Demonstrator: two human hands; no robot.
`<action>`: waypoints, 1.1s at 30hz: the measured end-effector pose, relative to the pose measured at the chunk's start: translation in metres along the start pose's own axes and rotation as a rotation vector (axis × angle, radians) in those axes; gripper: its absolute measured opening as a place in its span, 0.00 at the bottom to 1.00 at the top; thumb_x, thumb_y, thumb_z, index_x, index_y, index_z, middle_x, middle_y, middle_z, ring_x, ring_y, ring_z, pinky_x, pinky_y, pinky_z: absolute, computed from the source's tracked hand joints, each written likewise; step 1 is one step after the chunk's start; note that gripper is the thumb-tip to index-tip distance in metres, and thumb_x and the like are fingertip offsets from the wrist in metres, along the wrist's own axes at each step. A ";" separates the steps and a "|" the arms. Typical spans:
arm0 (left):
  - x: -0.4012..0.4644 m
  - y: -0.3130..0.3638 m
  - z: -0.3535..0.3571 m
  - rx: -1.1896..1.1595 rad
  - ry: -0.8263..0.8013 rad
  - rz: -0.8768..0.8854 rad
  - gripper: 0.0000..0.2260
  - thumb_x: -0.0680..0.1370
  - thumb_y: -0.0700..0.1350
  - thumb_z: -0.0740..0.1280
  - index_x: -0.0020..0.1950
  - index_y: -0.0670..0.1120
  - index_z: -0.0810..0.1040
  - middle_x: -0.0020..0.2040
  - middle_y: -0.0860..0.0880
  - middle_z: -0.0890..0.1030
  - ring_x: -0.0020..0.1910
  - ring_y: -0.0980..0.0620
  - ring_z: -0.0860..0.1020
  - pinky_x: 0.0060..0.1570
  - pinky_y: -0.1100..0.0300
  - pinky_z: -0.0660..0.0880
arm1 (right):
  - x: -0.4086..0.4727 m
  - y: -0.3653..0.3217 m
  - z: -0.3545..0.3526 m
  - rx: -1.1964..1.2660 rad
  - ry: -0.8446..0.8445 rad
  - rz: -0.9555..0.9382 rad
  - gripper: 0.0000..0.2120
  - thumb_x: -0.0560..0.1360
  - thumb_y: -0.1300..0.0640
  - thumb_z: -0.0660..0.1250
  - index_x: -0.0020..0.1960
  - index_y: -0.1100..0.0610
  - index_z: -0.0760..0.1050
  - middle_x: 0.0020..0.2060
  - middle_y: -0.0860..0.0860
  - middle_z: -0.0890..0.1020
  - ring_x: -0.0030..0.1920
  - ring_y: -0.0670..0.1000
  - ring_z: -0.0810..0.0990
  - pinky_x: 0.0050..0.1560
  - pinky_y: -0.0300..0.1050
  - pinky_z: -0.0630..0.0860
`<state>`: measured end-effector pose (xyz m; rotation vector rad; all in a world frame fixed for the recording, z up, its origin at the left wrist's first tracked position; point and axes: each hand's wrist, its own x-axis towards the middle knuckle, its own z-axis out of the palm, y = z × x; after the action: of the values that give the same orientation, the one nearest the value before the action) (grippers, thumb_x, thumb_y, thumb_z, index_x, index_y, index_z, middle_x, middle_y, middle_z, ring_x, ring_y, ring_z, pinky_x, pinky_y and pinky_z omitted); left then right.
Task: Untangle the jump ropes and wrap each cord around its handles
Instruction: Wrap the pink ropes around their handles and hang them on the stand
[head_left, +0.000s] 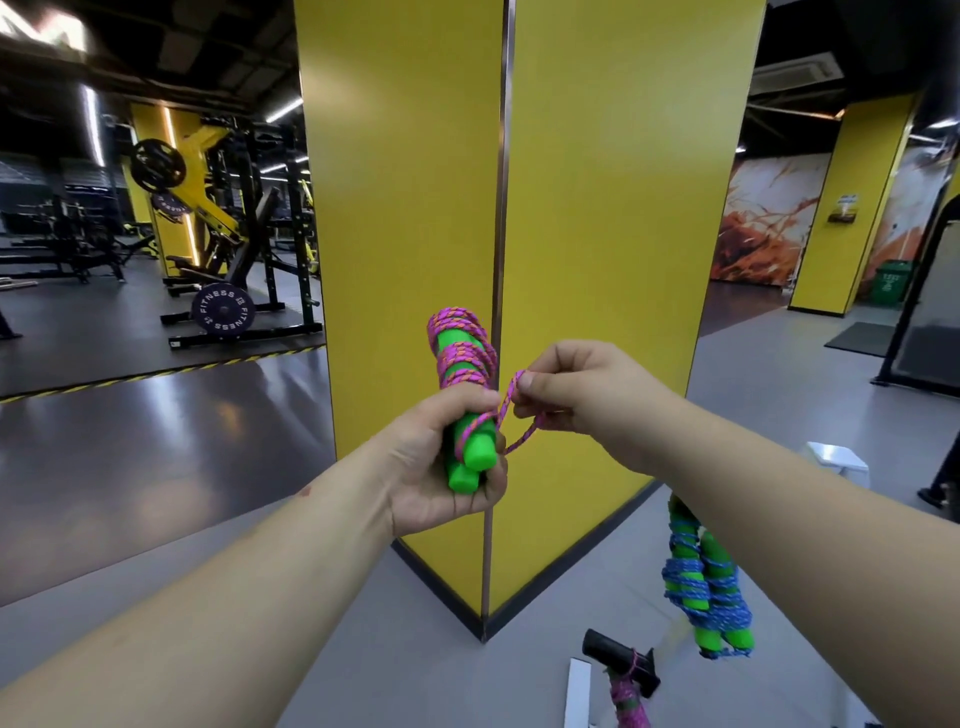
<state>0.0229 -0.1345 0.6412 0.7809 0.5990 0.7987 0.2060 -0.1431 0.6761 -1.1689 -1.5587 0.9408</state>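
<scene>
Gym pillar (597, 260), left hand (441, 467) gripping handles (467, 447), right hand (576, 395) pinching cord (511, 395)

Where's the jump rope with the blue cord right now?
In the head view, the blue-corded jump rope sits low on the right, wound around its green handles, partly behind the right forearm, near the yellow pillar's base and a black handle.

Grey floor (363, 649) with blue-wrapped green jump rope (709, 582), black-handled bundle (621, 662).

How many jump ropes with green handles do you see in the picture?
2 for sure. The left hand holds the pink rope; the blue rope lies on the floor under the right forearm. A third pink bundle at the bottom edge is partly cut off.
</scene>
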 end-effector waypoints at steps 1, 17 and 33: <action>0.002 -0.002 -0.003 -0.038 0.002 -0.007 0.15 0.68 0.43 0.75 0.50 0.43 0.75 0.39 0.44 0.74 0.34 0.50 0.72 0.31 0.61 0.76 | 0.000 0.003 -0.004 0.035 -0.021 0.043 0.05 0.78 0.61 0.71 0.44 0.59 0.77 0.37 0.56 0.84 0.41 0.53 0.84 0.47 0.50 0.79; 0.011 -0.013 -0.012 -0.038 -0.267 -0.162 0.22 0.73 0.48 0.74 0.63 0.40 0.76 0.52 0.40 0.78 0.43 0.45 0.76 0.40 0.55 0.75 | 0.008 0.035 0.003 0.208 0.058 0.063 0.07 0.80 0.59 0.67 0.45 0.55 0.71 0.28 0.50 0.67 0.25 0.47 0.61 0.25 0.41 0.62; 0.013 -0.018 -0.005 -0.067 -0.141 -0.114 0.35 0.80 0.68 0.57 0.71 0.38 0.72 0.46 0.39 0.78 0.37 0.47 0.79 0.28 0.62 0.77 | 0.003 0.042 -0.003 0.117 0.208 -0.070 0.03 0.80 0.60 0.68 0.50 0.60 0.75 0.25 0.46 0.71 0.23 0.45 0.70 0.29 0.44 0.69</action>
<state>0.0340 -0.1303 0.6214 0.7287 0.4842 0.6502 0.2186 -0.1293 0.6383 -1.0864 -1.3518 0.8248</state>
